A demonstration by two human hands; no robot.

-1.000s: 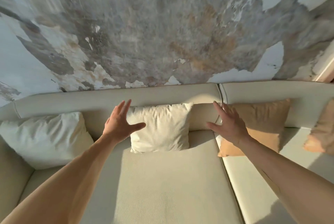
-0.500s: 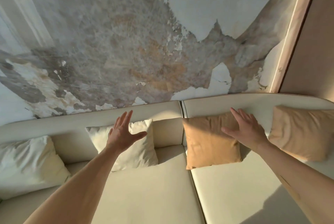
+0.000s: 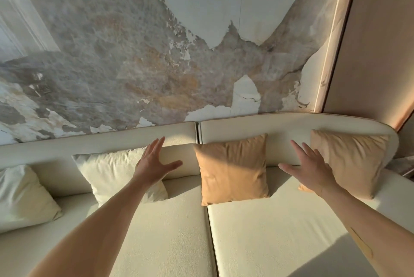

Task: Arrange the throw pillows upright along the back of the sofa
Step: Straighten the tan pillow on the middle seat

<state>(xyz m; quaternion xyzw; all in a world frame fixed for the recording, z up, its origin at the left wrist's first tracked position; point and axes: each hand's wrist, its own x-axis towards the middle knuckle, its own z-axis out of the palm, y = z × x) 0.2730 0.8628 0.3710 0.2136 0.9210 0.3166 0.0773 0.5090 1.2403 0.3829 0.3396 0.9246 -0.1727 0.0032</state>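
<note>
Several throw pillows stand upright against the back of a cream sofa (image 3: 291, 126). From left to right they are a white pillow (image 3: 20, 196) at the far left, a cream pillow (image 3: 112, 171), a tan pillow (image 3: 233, 169) in the middle and a second tan pillow (image 3: 354, 160) at the right end. My left hand (image 3: 154, 164) is open with fingers spread, in front of the cream pillow's right edge. My right hand (image 3: 311, 167) is open too, between the two tan pillows and over the left edge of the right one. Neither hand holds anything.
A wall (image 3: 134, 53) with peeling paint rises behind the sofa. A tan panel (image 3: 380, 41) stands at the right, beyond the sofa's rounded end. The seat cushions (image 3: 268, 232) lie in front of the pillows, split by a seam under the middle pillow.
The view has swung to the right along the sofa. Both hands stayed open and now flank the middle tan pillow instead of the cream one.
</note>
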